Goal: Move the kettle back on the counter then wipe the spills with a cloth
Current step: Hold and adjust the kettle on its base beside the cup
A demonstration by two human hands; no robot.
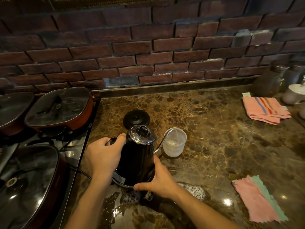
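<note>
A black gooseneck kettle (138,156) with a chrome lid stands upright on the brown marble counter (222,138). My left hand (103,154) grips its handle on the left side. My right hand (156,180) curls around the kettle's base at the front right. A foamy, bubbly spill (193,190) spreads on the counter just in front of the kettle and under my right wrist. A pink and green cloth (259,198) lies flat to the right of the spill. A second, folded pink striped cloth (264,109) lies at the back right.
A round black kettle stand (136,118) sits behind the kettle. A translucent cup (175,142) stands under the spout tip. Lidded pans (57,108) fill the stove at left, and a power cord (80,171) runs there. Jars and a white dish (295,95) crowd the far right.
</note>
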